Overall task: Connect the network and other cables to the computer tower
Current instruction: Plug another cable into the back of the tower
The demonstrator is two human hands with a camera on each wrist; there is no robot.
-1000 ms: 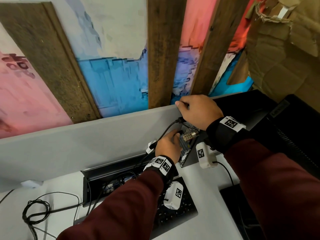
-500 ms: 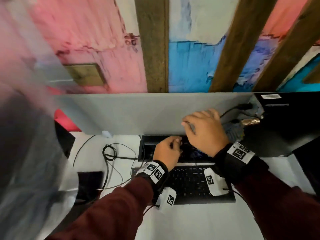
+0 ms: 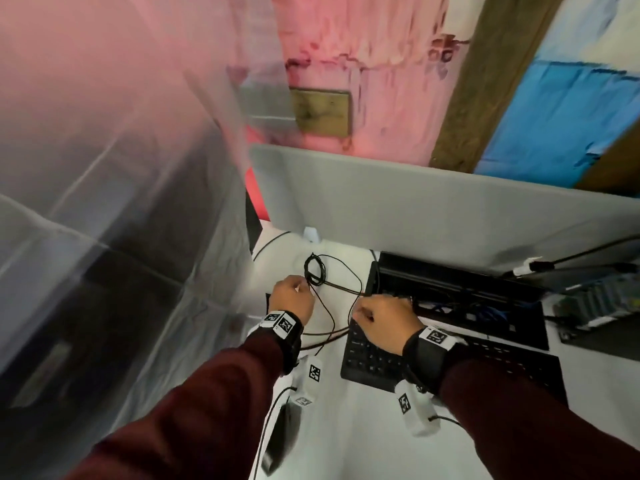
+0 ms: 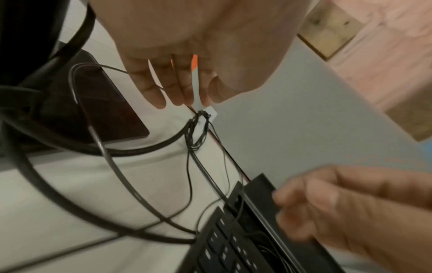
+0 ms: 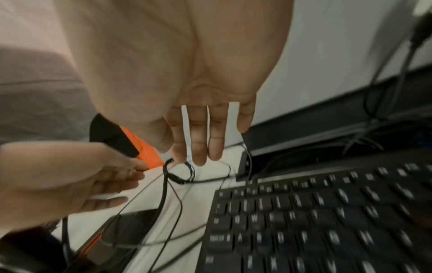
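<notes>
A thin black cable with a small coil [image 3: 314,271] lies on the white desk [image 3: 346,427]. My left hand [image 3: 304,289] hangs over it, and in the left wrist view its fingers [image 4: 158,92] are straight, tips just short of the coil [image 4: 198,133], holding nothing. My right hand [image 3: 360,313] hovers above the keyboard's [image 3: 374,362] top left corner; its fingers [image 5: 198,147] are straight and spread, also holding nothing. The computer tower's rear [image 3: 599,299] shows at the right edge, blurred, with a black cable [image 3: 540,266] leading to it.
A black cable tray [image 3: 467,292] full of wires lies behind the keyboard, below a grey partition [image 3: 415,209]. A thick black cable [image 4: 140,149] loops over the desk beside a dark flat device [image 4: 93,110]. Translucent plastic sheeting [image 3: 104,202] fills the left.
Both hands have left the tower's rear and moved left along the desk, the left one to the cable coil. The head view swung left, so the tower is now at the right edge.
</notes>
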